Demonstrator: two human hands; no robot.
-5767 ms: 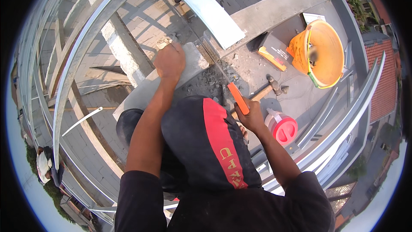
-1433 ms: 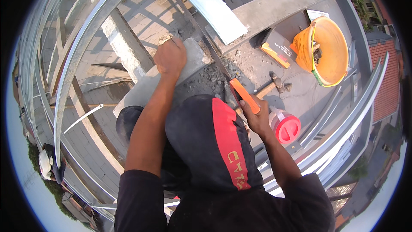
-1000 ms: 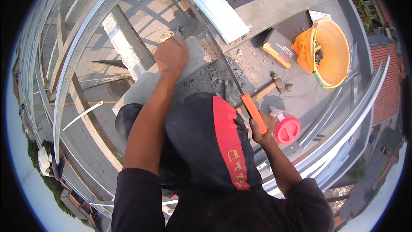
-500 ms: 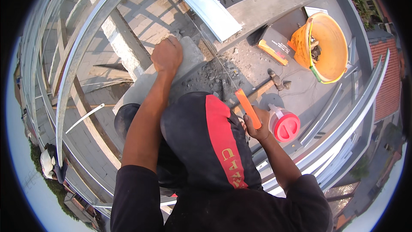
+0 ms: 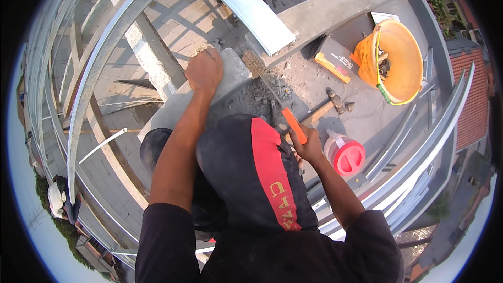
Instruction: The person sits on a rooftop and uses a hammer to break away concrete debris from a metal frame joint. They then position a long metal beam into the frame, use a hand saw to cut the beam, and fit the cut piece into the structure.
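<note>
My right hand (image 5: pixel 308 144) is closed round the orange handle (image 5: pixel 295 126) of what looks like a handsaw. Its long thin blade (image 5: pixel 272 91), seen nearly edge-on, reaches up and left to the broken end of a grey concrete beam (image 5: pixel 236 68). At that beam's far edge my left hand (image 5: pixel 204 71) is closed in a fist-like grip, knuckles up, its fingertips hidden. My knee in dark trousers with a red stripe (image 5: pixel 270 162) lies between my arms. Just beyond the right hand is a hammer (image 5: pixel 338 102) with a wooden handle.
A clear jug with a pink lid (image 5: pixel 349 158) stands right of my hand. Farther off are an orange bucket (image 5: pixel 401 63) and a dark box (image 5: pixel 335 55). Grey rubble (image 5: pixel 267 81) lies by the beam. Metal channels (image 5: pixel 251 10) and a person (image 5: pixel 60 199) show at the left and top.
My right hand has pushed the orange-handled tool up and to the left, and the blade has slid forward at the beam's end. My left hand has stayed nearly in place.
</note>
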